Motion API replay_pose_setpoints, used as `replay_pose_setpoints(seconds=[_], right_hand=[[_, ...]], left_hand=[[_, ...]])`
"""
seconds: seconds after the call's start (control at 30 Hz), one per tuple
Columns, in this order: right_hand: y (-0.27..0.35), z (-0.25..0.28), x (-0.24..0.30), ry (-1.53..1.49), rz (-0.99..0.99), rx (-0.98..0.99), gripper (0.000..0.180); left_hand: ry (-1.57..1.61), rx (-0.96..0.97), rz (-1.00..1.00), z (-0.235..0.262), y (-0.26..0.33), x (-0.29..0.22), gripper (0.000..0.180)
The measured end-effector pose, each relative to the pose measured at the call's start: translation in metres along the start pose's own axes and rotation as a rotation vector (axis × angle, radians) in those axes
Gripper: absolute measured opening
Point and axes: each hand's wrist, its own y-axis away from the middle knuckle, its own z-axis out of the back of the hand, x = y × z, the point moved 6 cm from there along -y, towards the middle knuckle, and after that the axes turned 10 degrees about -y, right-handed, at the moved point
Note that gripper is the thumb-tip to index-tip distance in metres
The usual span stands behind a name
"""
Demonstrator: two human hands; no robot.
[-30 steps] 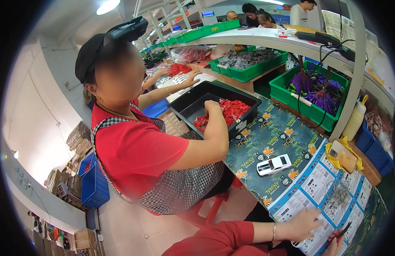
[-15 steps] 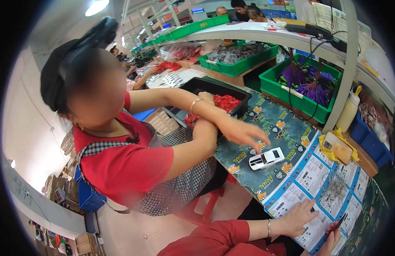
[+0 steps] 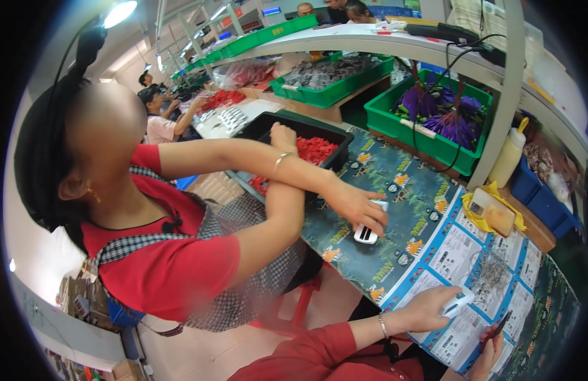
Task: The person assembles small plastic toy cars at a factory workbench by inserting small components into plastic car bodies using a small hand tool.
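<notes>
In my left hand (image 3: 428,308) is a white toy car (image 3: 458,302), held over the printed sheet (image 3: 446,259). My right hand (image 3: 488,357) is partly cut off at the lower edge. Its fingers are closed round a slim dark hand tool (image 3: 501,324) whose exact kind I cannot make out. A tangled heap of small thin metal parts (image 3: 491,274) lies on the sheet beyond both hands. Farther left, a co-worker's hand (image 3: 354,206) grips another white toy car (image 3: 365,236) with black stripes, on the patterned table cover (image 3: 395,251).
The co-worker (image 3: 179,254) sits close on the left, arms crossed over a black tray (image 3: 338,159) of red parts. A green bin (image 3: 456,159) with purple pieces stands under the shelf (image 3: 383,44). A phone-like slab (image 3: 492,211) on yellow cloth and a bottle (image 3: 508,155) are at right.
My left hand, which lay on the sheet, now holds a white toy car. The co-worker's hand, earlier above a car, now grips one. The whole view has shifted slightly.
</notes>
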Motion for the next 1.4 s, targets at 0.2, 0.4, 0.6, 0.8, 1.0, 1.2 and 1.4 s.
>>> replay_pose_setpoints(seconds=[0.2, 0.4, 0.6, 0.8, 1.0, 1.2, 1.4], right_hand=[[0.004, -0.008, 0.015, -0.088, 0.073, -0.061, 0.032], [0.003, -0.009, 0.009, -0.046, 0.059, -0.127, 0.028], [-0.005, 0.001, -0.01, -0.016, 0.053, -0.196, 0.027], [-0.007, -0.008, 0.001, -0.085, 0.069, -0.301, 0.029], [-0.006, -0.011, 0.001, -0.116, 0.045, -0.292, 0.029], [-0.004, -0.014, 0.009, -0.153, 0.058, -0.221, 0.029], [0.004, -0.022, 0.009, -0.106, 0.072, -0.143, 0.021]], left_hand=[[0.93, 0.341, 0.444, -0.017, 0.013, 0.027, 0.067], [1.002, 0.176, 0.109, -0.025, 0.019, 0.029, 0.066], [1.11, 0.3, 0.171, -0.019, 0.017, 0.025, 0.071], [1.084, 0.307, 0.199, -0.024, 0.019, 0.035, 0.068], [0.996, 0.273, 0.233, -0.019, 0.021, 0.037, 0.066], [0.744, 0.07, 0.225, 0.005, 0.032, 0.031, 0.064], [0.411, -0.16, 0.185, 0.026, 0.07, 0.056, 0.068]])
